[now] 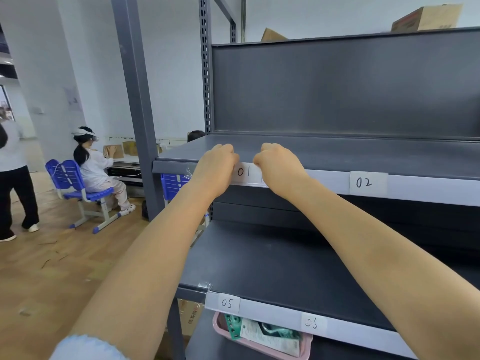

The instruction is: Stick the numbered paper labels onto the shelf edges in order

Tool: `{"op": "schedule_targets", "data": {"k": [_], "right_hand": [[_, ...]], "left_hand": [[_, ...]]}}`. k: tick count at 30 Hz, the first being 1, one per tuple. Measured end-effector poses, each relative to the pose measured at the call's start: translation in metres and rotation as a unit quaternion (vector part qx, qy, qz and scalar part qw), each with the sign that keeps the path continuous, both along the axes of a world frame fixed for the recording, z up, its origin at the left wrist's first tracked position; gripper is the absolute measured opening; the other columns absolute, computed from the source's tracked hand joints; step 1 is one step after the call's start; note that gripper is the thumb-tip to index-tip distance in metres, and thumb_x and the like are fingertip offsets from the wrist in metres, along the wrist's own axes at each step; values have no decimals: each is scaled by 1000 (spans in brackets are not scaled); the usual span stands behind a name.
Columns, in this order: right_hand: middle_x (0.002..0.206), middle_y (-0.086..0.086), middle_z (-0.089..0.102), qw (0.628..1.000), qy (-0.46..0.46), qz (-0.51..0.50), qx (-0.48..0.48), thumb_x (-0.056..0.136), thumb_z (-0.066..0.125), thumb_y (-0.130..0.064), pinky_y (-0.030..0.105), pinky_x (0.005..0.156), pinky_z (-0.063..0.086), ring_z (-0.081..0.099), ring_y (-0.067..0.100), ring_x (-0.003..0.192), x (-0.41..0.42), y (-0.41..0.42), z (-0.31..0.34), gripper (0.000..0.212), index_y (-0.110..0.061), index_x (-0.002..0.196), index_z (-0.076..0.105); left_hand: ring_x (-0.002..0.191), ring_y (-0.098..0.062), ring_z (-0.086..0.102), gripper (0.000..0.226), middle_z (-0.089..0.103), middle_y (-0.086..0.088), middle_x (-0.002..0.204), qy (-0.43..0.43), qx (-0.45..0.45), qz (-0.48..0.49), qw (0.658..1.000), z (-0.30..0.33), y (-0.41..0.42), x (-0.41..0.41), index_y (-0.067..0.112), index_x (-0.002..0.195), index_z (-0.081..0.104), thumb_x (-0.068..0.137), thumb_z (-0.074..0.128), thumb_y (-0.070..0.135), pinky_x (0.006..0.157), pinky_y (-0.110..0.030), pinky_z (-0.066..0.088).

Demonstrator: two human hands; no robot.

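Grey metal shelving [337, 87] fills the right side of a white-walled room w/ wood floor; off to the left a seated person [96, 167] in a headset sits on a blue chair [70, 178], another person [13, 178] stands at the far left edge. Cardboard boxes [428, 18] sit on top of the unit. Upper shelf edge [324, 181] carries a white strip along its front; label 01 [245, 174] lies on that strip near its left end, between both hands. Left hand [215, 167] has fingers curled, knuckles up, pressing at the label's left edge; right hand [279, 165] likewise curled, fingertips pinching or pressing the label's top right corner, can't tell which. Label 02 [367, 182] is stuck on the same strip, well to the right. Lower shelf edge [272, 311] has label 05 [228, 303] at its left end and another label [313, 323] further right, digits unclear. Below that edge, a pink tray [306, 346] holds green packaged items [262, 332]. Pale blue sleeve [85, 348] shows on the left arm at bottom of frame
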State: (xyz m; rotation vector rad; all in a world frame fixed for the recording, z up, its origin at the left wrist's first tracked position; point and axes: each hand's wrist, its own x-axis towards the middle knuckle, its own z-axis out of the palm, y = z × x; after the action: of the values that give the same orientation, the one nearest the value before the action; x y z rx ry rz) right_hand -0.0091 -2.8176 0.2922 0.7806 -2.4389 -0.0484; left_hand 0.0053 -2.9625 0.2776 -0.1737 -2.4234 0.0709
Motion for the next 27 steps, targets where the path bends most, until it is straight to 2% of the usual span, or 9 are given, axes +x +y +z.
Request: {"op": "schedule_targets", "data": {"k": [2, 4, 9, 13, 17, 20, 22, 25, 27], "right_hand": [[71, 1, 27, 1000, 13, 0, 20, 80, 48, 13, 28, 66, 29, 35, 23, 80, 1, 1, 0, 31, -10, 65, 34], [67, -1, 19, 999, 23, 0, 40, 80, 48, 13, 27, 68, 28, 35, 22, 80, 0, 1, 0, 32, -11, 64, 33], [72, 3, 27, 997, 34, 4, 62, 82, 49, 9, 28, 70, 29, 34, 22, 80, 3, 2, 0, 23, -13, 83, 46], [69, 3, 23, 997, 36, -11, 72, 83, 52, 6, 29, 71, 29, 33, 22, 81, 8, 0, -1, 24, -13, 74, 41], [93, 8, 40, 997, 52, -2, 57, 83, 54, 3, 28, 74, 30, 31, 20, 83, 10, 1, -10, 18, -12, 92, 49], [106, 11, 50, 998, 61, -5, 4, 87, 47, -1, 31, 77, 33, 37, 23, 85, 8, 3, -25, 18, -6, 103, 53], [103, 9, 55, 996, 92, -3, -19, 86, 51, -8, 32, 78, 38, 49, 25, 88, 8, 3, -37, 17, -6, 102, 55], [84, 3, 63, 989, 134, 17, -54, 68, 69, -12, 31, 72, 50, 62, 23, 75, 8, 6, -51, 23, -9, 90, 64], [90, 3, 66, 990, 121, 25, -62, 67, 67, -12, 33, 83, 52, 66, 23, 83, 11, 14, -56, 31, -8, 98, 66]], "left_hand": [[94, -27, 47, 20, 52, -13, 99, 1, -14, 3, 1000, 1, -1, 0, 1, 100, 61, 89, 46, -4, 68, -30, 32], [95, -27, 46, 21, 52, -13, 99, 0, -27, 7, 1000, 0, -1, 0, 1, 101, 61, 87, 46, -6, 68, -30, 32], [96, -26, 47, 22, 52, -13, 101, 3, -45, 11, 999, -1, 1, -1, 1, 102, 61, 88, 45, -6, 67, -29, 31], [94, -27, 47, 22, 52, -13, 99, 6, -42, 13, 999, -1, 2, -1, 0, 100, 61, 86, 46, -8, 66, -29, 30], [94, -28, 47, 17, 52, -14, 101, 11, -13, 17, 1000, -6, 5, 2, -1, 94, 58, 87, 44, -7, 66, -31, 31], [97, -30, 48, 21, 54, -14, 105, 40, 45, 13, 998, -14, 11, 7, 1, 99, 59, 95, 40, 9, 73, -35, 36], [97, -31, 50, 22, 55, -14, 106, 63, 64, 15, 996, -21, 19, 9, 2, 100, 58, 95, 42, 15, 77, -37, 37], [85, -35, 60, 11, 61, -16, 96, 104, 65, -10, 992, -31, 32, 14, 2, 84, 61, 82, 57, 11, 70, -39, 45], [80, -31, 64, 15, 65, -14, 89, 125, 35, -36, 991, -35, 39, 16, 4, 79, 62, 77, 53, 15, 73, -34, 45]]}}
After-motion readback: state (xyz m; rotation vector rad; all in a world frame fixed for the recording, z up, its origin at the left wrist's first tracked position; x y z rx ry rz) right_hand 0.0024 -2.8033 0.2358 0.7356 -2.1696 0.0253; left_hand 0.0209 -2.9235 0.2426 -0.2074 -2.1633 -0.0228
